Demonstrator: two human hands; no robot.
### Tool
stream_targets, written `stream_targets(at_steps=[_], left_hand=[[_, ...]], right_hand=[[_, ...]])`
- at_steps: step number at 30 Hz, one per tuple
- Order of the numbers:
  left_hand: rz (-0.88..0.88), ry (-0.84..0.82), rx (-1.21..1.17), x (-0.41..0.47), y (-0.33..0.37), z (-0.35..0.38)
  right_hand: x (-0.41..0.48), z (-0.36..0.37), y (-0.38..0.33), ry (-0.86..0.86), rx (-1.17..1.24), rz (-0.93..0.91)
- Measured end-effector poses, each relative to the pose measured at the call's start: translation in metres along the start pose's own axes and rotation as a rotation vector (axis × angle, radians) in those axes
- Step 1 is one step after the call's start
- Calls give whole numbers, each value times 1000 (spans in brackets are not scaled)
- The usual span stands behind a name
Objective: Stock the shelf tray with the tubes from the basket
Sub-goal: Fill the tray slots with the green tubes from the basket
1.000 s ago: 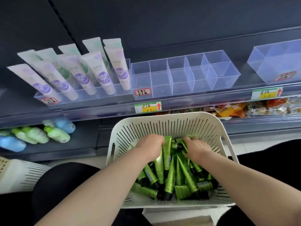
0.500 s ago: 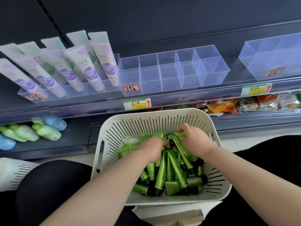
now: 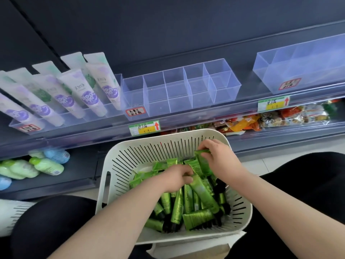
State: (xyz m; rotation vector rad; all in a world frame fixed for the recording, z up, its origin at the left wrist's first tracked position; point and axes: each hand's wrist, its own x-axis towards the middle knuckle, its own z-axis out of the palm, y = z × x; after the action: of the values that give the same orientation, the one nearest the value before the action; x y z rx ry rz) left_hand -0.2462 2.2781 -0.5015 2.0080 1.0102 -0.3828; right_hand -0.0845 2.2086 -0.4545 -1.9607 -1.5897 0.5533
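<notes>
A white slotted basket [image 3: 119,165] sits low in the middle of the view, resting between the person's dark-clad knees, and it holds a loose heap of green tubes [image 3: 186,204] with black caps, lying mostly with caps toward six o'clock. Both bare forearms reach into it from the bottom edge.

The right hand [image 3: 220,159], at the basket's one o'clock side, is pinched around the flat crimped end of one green tube [image 3: 202,161], which is lifted above the pile and tilted. The left hand [image 3: 177,178] lies just at its seven o'clock, fingers curled down into the heap and touching several tubes; whether it has actually closed on one cannot be told.

At twelve o'clock from the basket, up on the shelf [image 3: 93,135], stands the clear divided tray [image 3: 179,94], its small compartments holding nothing, with a red-bordered handwritten label [image 3: 134,111] on its front left corner. At the tray's nine o'clock stand rows of pale tubes [image 3: 82,90] with purple and green prints, leaning back. At three o'clock, well apart, is another clear bin [image 3: 302,66]. A green and yellow price tag [image 3: 144,127] sits on the shelf edge just above the basket rim. Below, at nine o'clock from the basket, small green and blue bottles [image 3: 43,163] lie on a lower shelf.
</notes>
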Motion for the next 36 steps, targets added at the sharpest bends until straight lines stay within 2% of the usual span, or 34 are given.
stream_targets(at_steps=[3, 6, 11, 19, 23, 29, 32, 36], left_hand=[[-28, 171, -262, -9, 1, -9], [33, 421, -230, -26, 13, -32], [169, 691, -104, -50, 43, -84], [331, 1017, -401, -65, 112, -164], [336, 1143, -524, -61, 144, -193], [320, 1232, -535, -24, 159, -225], [335, 1262, -525, -7, 169, -237], [323, 1256, -484, 15, 185, -247]], right_hand=[[0, -7, -6, 68, 6, -23], [2, -20, -18, 137, -20, -35], [16, -63, -48, 265, -111, -130], [58, -157, -80, 513, -86, -101], [85, -188, -83, 575, -83, -71], [130, -199, -66, 613, -114, -97], [150, -197, -51, 560, -162, -99], [169, -193, -31, 383, -243, -74]])
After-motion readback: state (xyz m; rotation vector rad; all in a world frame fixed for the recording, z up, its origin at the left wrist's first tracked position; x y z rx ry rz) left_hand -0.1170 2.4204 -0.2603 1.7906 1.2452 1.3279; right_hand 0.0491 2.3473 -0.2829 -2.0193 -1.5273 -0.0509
